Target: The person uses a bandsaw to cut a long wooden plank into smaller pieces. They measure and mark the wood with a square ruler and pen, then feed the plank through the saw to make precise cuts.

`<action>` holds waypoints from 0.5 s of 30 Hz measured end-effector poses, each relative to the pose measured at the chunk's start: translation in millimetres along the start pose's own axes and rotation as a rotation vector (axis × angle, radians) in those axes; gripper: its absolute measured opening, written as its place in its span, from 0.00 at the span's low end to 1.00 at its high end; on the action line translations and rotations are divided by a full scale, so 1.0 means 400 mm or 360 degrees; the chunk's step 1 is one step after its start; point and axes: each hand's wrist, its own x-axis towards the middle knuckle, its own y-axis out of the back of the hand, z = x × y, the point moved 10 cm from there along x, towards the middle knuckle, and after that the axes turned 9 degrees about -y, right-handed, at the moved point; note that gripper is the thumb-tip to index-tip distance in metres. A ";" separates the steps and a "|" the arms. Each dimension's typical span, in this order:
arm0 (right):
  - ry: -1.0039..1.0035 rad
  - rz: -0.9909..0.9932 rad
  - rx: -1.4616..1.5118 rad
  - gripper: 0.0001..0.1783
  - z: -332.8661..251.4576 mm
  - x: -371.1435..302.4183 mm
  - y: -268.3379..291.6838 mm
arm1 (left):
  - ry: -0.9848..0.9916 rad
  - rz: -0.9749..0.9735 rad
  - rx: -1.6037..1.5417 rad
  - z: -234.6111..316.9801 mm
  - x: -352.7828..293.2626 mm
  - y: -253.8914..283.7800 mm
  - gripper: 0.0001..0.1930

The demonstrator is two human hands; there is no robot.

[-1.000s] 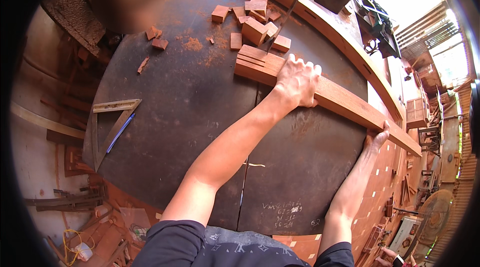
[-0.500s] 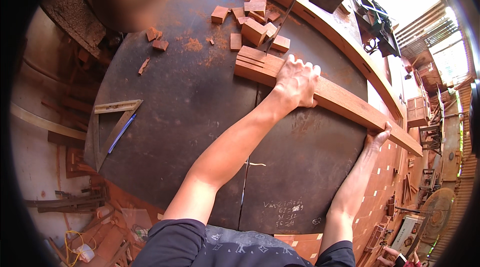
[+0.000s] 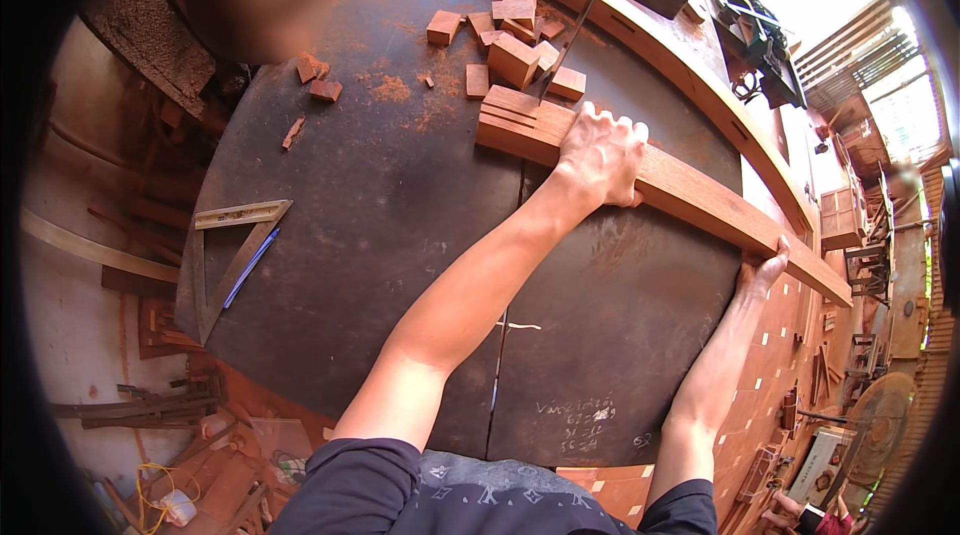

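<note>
A long reddish-brown wooden beam (image 3: 690,197) lies slantwise across the dark saw table (image 3: 400,235), its right end reaching past the table's edge. Over the beam near its slotted end wraps my left hand (image 3: 603,155), knuckles up. Farther along, my right hand (image 3: 765,268) grips the same beam from its near side, thumb on top. Parallel slots are cut into the left end. A thin bandsaw blade (image 3: 580,25) comes down to the beam beside those slots, a short way from my left hand; where it enters the wood is small and hard to make out.
Several offcut blocks (image 3: 512,60) lie behind the beam's end, with sawdust around. A long wooden fence (image 3: 660,60) with slots runs along the far right side. A wooden triangle square (image 3: 240,217) and a blue pen (image 3: 250,268) rest at left. A standing fan (image 3: 880,425) is at lower right.
The view has shifted slightly, so most things sit a little farther right. Both hands keep their hold on the beam; any motion of the beam against the blade is too small to tell.
</note>
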 end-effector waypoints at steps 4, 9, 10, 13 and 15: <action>0.0022 0.0012 -0.0025 0.27 -0.013 0.011 0.019 | -0.0005 -0.0040 -0.0013 0.006 0.003 0.002 0.35; 0.0046 -0.0063 -0.0005 0.26 -0.015 0.033 0.026 | -0.0001 -0.0049 -0.0010 0.004 0.006 0.003 0.35; 0.0046 -0.0095 -0.0011 0.26 -0.015 0.034 0.026 | -0.0004 -0.0049 -0.0013 0.004 0.006 0.003 0.35; 0.0039 -0.0100 -0.0031 0.28 -0.008 0.031 0.018 | -0.0001 -0.0048 -0.0026 0.000 0.006 0.003 0.35; 0.0043 -0.0080 -0.0041 0.28 -0.010 0.033 0.024 | -0.0005 -0.0046 -0.0040 0.000 0.009 0.003 0.35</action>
